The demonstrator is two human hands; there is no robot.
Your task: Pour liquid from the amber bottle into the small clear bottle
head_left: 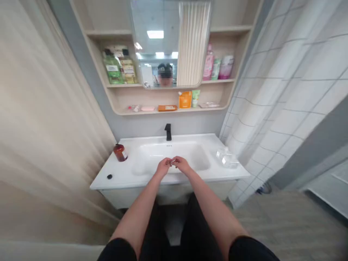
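Left hand (163, 167) and right hand (181, 164) are meeting at the fingertips over the white washbasin (197, 159), in front of the black faucet (168, 132). Fingers are curling inward; a small pale item (173, 162) is showing between them, too small to identify. Cannot tell which grip, if either, is closing on it. Amber bottle (120, 152) is standing on the worktop (127, 175), at left.

The sink (194, 156) is white, the faucet (168, 132) black; the bottle (119, 153) is reddish-brown with a pale label (124, 154). The pouch (185, 100) is orange, the right-hand curtain (282, 105) white with a grey grid.
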